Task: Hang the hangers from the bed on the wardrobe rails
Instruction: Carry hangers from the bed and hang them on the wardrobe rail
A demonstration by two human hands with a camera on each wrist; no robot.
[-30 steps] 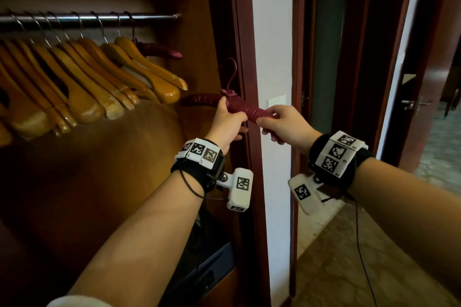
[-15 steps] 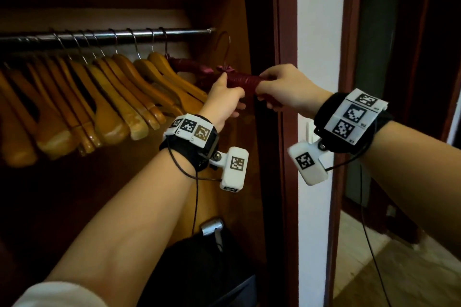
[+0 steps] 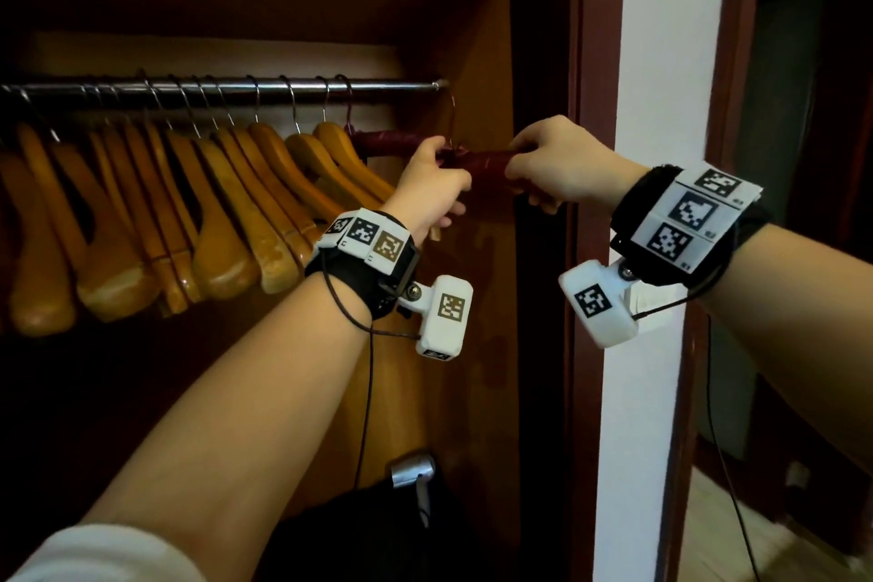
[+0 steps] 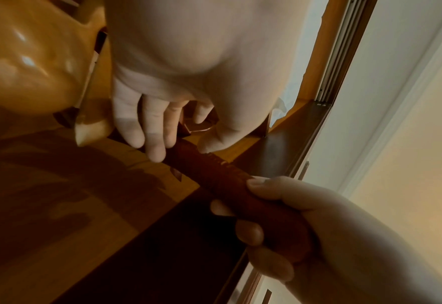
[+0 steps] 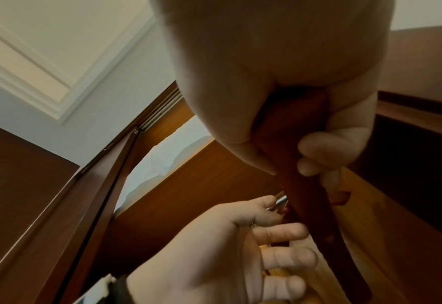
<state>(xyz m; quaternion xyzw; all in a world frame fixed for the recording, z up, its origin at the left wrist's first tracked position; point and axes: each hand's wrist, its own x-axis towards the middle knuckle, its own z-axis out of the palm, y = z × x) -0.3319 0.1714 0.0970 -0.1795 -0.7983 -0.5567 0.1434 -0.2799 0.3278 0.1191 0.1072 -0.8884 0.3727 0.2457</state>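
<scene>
Right fingers [image 4: 249, 234]: curled round the near end of the dark red padded hanger [image 3: 489, 163], thumb on top, so my right hand [image 3: 562, 170] holds it firmly.
Left fingers [image 4: 153, 131]: thumb and forefinger pinch at the hanger's middle, at the foot of its hook; the other fingers lie loosely along the padded arm. My left hand [image 3: 432, 191] is closed on the hanger at that point.
Held hanger: roughly level between my two hands, at the right-hand end of the wardrobe opening, just below the rail [image 3: 226, 88].
Hook [image 3: 451, 118]: thin wire, rising from between my hands toward the rail's end. I cannot tell whether it sits over the rail or only beside it.
Second red hanger [image 3: 385, 142]: already on the rail, last in the row, its padded arm just left of my left hand.
Wooden hangers [image 3: 226, 203]: a close row on the same rail, filling it from the left edge up to the red one, arms sloping down toward me.
Rail: bright metal, running level across the wardrobe to the right side panel [image 3: 477, 61].
Wardrobe frame [image 3: 595, 109]: dark red-brown post directly behind my right hand.
Wall [image 3: 661, 61]: white strip just right of the frame.
Wardrobe floor: a dark bag [image 3: 359, 529] with a silver fitting [image 3: 412, 470], below my left forearm.
</scene>
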